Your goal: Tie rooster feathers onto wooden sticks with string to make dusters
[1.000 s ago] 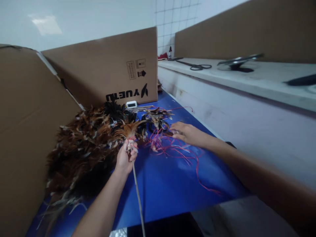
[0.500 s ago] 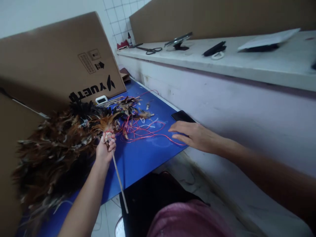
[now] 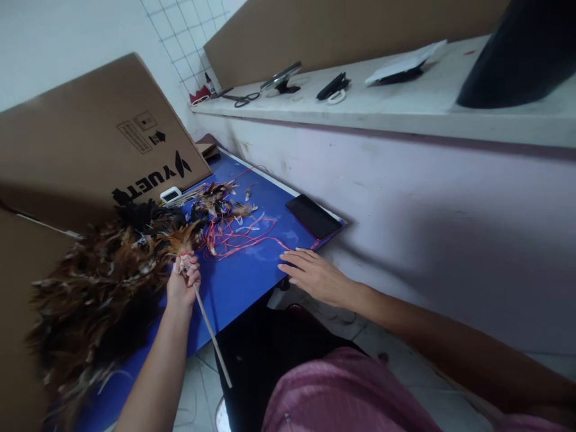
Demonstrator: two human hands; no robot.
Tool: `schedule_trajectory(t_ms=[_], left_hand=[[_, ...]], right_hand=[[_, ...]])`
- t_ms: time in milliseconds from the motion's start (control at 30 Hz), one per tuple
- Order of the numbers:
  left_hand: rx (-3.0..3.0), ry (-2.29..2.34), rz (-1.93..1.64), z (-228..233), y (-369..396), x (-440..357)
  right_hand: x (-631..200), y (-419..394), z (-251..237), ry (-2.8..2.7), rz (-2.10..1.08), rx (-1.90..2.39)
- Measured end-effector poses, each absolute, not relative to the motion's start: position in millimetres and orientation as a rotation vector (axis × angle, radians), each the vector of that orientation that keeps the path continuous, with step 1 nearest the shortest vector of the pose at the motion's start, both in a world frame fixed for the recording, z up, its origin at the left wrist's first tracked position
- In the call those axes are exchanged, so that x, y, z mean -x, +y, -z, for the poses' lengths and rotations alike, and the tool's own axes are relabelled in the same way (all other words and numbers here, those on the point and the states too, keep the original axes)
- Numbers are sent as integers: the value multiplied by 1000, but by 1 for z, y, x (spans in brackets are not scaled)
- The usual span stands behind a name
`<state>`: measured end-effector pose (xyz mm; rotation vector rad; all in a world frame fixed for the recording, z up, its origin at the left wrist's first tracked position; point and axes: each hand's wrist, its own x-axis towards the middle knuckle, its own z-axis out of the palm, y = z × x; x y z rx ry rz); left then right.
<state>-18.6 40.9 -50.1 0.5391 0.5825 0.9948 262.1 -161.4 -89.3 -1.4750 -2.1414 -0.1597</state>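
From my remote seat I see the blue table (image 3: pixel 252 282) running from near left to far right, a brown cardboard box (image 3: pixel 90 150) standing at its far end, and a pale ledge (image 3: pixel 405 108) along the wall on the right. A big heap of brown and black feathers (image 3: pixel 90 282), soft and ragged, covers the table's left side. The thin stick (image 3: pixel 211 339) is the long thing here: its axis runs on a slant, the bare end pointing down toward me and off the table edge, the upper end carrying a tuft of orange-brown feathers (image 3: pixel 180 237) that fans up and away. My left hand (image 3: pixel 182 285) is closed in a fist around the stick right under that tuft, so most of the shaft hangs below the grip. My right hand (image 3: pixel 315 277) lies flat and empty, fingers spread, on the table edge beside a tangle of red string (image 3: pixel 238 237). A flat black phone (image 3: pixel 312 216) lies just beyond it.
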Motion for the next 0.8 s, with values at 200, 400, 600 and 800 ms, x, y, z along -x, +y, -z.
schedule_trajectory(t_ms=[200,400,600,800], left_hand=[[-545,598,-1010,49,42,14],[-560,581,-1048,41,56,1],[-528,503,-1053,37,69,-10],[-529,465,-1065,42,74,2]], right_hand=[[-255,-153,98,-2142,144,1516],[-244,-130,91,-2180,54,1596],[-234,-84,84,-2275,-84,1580],[-222,-22,85,-2308,-109,1593]])
